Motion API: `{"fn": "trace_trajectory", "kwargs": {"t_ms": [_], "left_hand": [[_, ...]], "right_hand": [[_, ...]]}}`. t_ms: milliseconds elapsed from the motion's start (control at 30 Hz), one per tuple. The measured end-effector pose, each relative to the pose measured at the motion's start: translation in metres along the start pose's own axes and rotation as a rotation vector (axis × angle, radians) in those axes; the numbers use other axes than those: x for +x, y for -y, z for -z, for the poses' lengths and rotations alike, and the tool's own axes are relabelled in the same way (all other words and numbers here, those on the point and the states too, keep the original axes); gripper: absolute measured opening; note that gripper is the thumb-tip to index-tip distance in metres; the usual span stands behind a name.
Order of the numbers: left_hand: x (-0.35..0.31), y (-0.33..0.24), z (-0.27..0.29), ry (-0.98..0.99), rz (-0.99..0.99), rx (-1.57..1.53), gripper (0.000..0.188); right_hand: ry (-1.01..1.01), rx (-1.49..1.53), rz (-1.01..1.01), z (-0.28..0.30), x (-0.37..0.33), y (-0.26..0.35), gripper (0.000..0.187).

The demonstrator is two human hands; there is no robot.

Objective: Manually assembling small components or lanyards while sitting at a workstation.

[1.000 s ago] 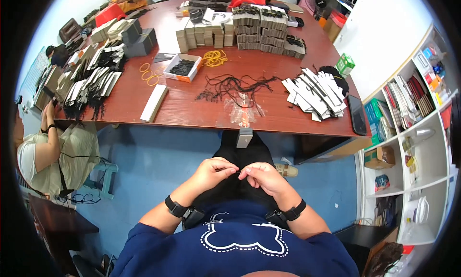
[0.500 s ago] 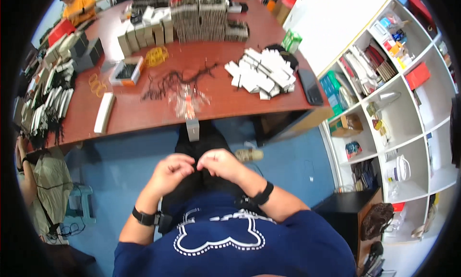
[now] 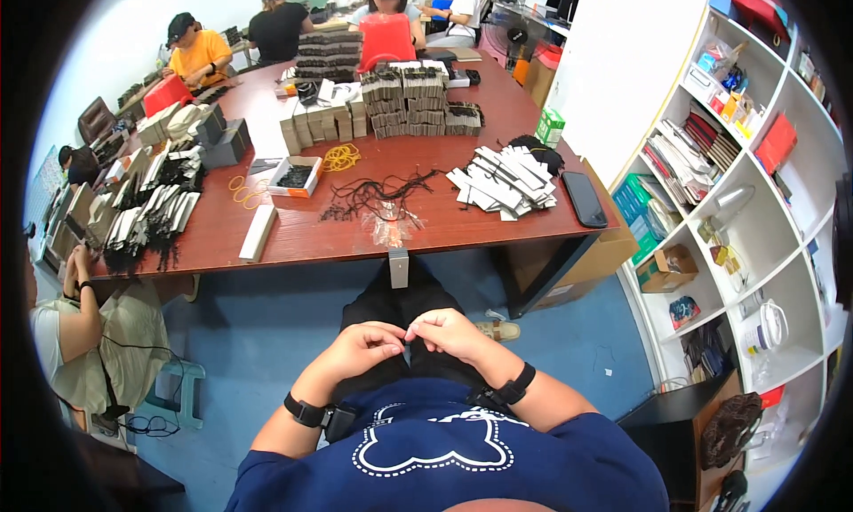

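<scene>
Over my lap, my left hand [image 3: 366, 347] and my right hand [image 3: 450, 333] meet at the fingertips, each closed in a pinch. Something small and dark shows between them, too tiny to name. Just ahead, a grey block [image 3: 399, 269] juts from the table's near edge, with clear tape [image 3: 388, 230] on the tabletop behind it. Loose black cords [image 3: 378, 195] lie tangled beyond the tape. To their right is a heap of white tags [image 3: 505, 183] with black cords. A white bar-shaped stack [image 3: 258, 233] lies to the left.
On the reddish table [image 3: 320, 241] are a phone [image 3: 584, 199], a small box of black pieces [image 3: 295, 176], yellow rubber bands [image 3: 341, 158] and tall bundled stacks [image 3: 409, 103]. A co-worker [image 3: 78, 317] sits at left, near a teal stool [image 3: 182, 392]. Shelves [image 3: 711, 201] stand at right.
The view has tilted up, bringing more co-workers at the far side into sight. My hands have come together, fingertips now meeting where a small gap was.
</scene>
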State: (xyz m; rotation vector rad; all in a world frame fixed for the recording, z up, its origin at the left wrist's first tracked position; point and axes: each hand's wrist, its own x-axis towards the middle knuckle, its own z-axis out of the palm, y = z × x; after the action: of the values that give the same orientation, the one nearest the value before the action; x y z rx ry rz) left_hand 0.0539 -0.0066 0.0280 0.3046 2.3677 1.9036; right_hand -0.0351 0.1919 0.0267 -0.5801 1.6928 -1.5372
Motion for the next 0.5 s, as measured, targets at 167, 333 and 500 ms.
{"fn": "trace_trajectory", "kwargs": {"t_ms": [167,333,500], "left_hand": [[-0.021,-0.015,-0.005,0.033,0.126,-0.08,0.009],[-0.04,-0.022,-0.007,-0.026,-0.058,-0.014,0.009],[-0.051,-0.022,-0.005,-0.049,-0.051,0.0,0.01]], "right_hand": [[0.008,0.047,0.025,-0.014,-0.022,0.012,0.021],[0.015,-0.046,0.056,-0.027,-0.032,0.018,0.023],[0.01,-0.085,0.128,-0.036,-0.03,0.021,0.023]]}}
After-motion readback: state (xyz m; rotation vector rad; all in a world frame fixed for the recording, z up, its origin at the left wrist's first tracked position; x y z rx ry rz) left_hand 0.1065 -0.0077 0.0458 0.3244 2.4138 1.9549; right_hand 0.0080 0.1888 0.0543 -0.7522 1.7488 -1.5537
